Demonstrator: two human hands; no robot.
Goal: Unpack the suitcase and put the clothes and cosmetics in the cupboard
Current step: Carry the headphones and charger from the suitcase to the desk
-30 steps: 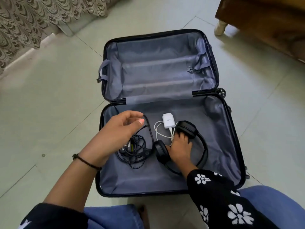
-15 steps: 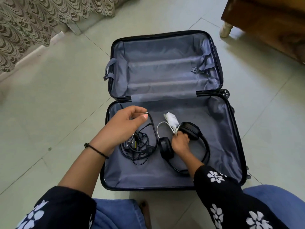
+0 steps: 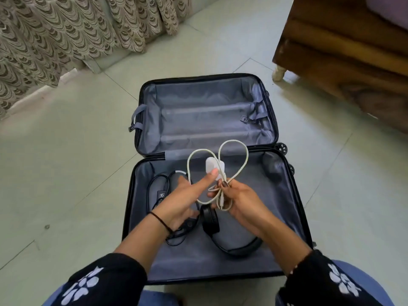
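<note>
Holding a white cable (image 3: 243, 159) up over the open suitcase (image 3: 297, 195), the person has its loops gathered in the right hand (image 3: 241, 202), with thumb and fingers pinched round the bundle. The left hand (image 3: 183, 199) is not closed on anything. Its thumb rests against the white charger (image 3: 212, 167) at the cable's end, and its other fingers are loose and spread below.

The suitcase lies flat on the tiled floor (image 3: 66, 173) in front of the person's knees. The far half shows only grey lining and straps. In the near half lie black headphones (image 3: 210, 219) and, beside them to the left, a tangle of black cable (image 3: 159, 191).

No clothes or cosmetics are in sight, and neither is the cupboard, so I judge the unpacking nearly done, with only these leftover electronics to clear.

Next, the white cable likely wants winding into a tidy coil, with the left hand steadying the charger so it does not swing. Then it can be set aside and the headphones and black cable lifted out without the two snagging.
</note>
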